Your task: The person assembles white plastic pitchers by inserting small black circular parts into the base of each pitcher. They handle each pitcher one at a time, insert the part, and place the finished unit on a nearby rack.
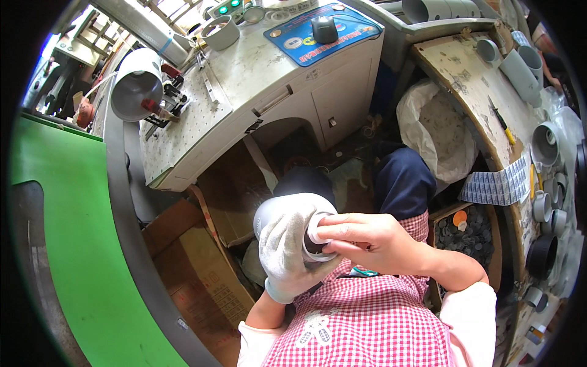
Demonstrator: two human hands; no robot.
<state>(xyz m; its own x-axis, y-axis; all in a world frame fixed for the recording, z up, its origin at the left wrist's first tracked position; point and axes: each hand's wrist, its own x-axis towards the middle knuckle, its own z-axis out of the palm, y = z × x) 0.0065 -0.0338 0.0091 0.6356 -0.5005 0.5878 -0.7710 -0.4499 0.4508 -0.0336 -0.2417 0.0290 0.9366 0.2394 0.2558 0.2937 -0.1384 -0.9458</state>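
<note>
My left hand (283,250), in a pale knit work glove, is wrapped around a light grey plastic cylinder (271,212) held above my lap. The cylinder's open end faces right and shows a dark inside. At that opening, my bare right hand (373,236) pinches a white plastic ring (313,230) between its fingertips and thumb. The ring stands at the upper part of the rim; whether it is seated in the opening I cannot tell. My glove and fingers hide part of the rim.
Ahead, a white desk (257,64) bears a blue mouse pad (298,41) and a larger grey cylinder (137,87) near clamps. On the right bench (463,69) lie a yellow-handled knife (503,121), a label sheet (497,182) and pipe pieces. A white sack (422,124) stands below. Left is a green board (73,206).
</note>
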